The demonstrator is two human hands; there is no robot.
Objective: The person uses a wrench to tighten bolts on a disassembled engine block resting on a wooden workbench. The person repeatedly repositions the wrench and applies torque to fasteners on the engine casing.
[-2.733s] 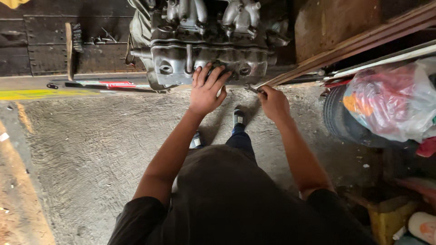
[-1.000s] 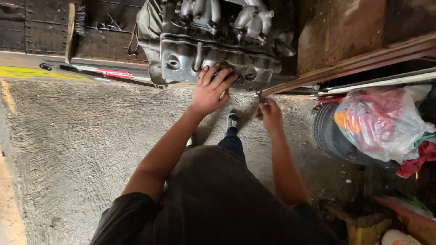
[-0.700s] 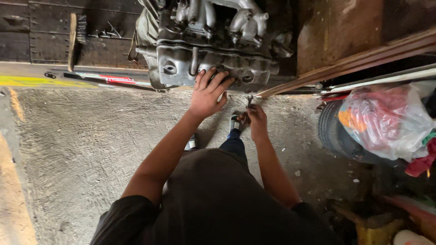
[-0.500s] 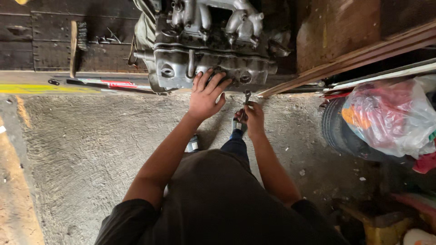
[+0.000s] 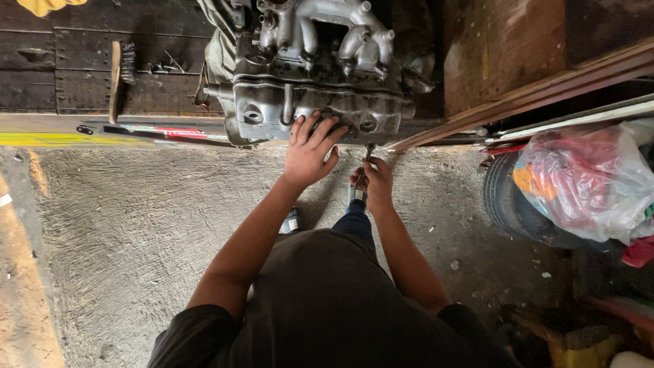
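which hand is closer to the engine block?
Left. The left hand lies flat on the engine block; the right hand sits just below it, gripping a small tool.

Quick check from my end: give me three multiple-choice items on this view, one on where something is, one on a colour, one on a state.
1. Where does the left hand rest?
A. on the grey metal engine block
B. on the black tyre
C. on the rough concrete floor

2. What colour is the stripe at the floor's far edge?
A. blue
B. yellow
C. white

3. How is the right hand?
A. open and flat
B. out of view
C. closed around a small metal tool

Answers: 1 A, fingers spread against the block's near face. 2 B, plainly yellow. 3 C, fingers curl round the tool's shaft.
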